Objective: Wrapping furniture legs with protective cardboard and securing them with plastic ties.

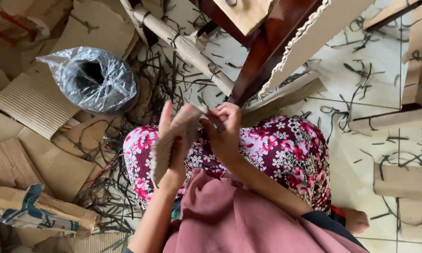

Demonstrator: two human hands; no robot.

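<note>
- A folded strip of ribbed brown corrugated cardboard [171, 143] is held upright above the lap, over a floral red-and-white skirt [286, 150].
- The left hand [171, 154] is clamped around the strip's lower part.
- The strip's top edge is pinched by the right hand [222, 131].
- A clear plastic-wrapped dark roll [93, 79] is seen on the cardboard-littered floor, well apart.

Pale tiled floor [384, 65] is littered with thin dark strips [361, 79] and flattened brown cardboard sheets [37, 98]. A dark red-brown wooden furniture leg [262, 51] stands near a crinkly clear plastic bag [91, 79], all in soft daylight.
</note>
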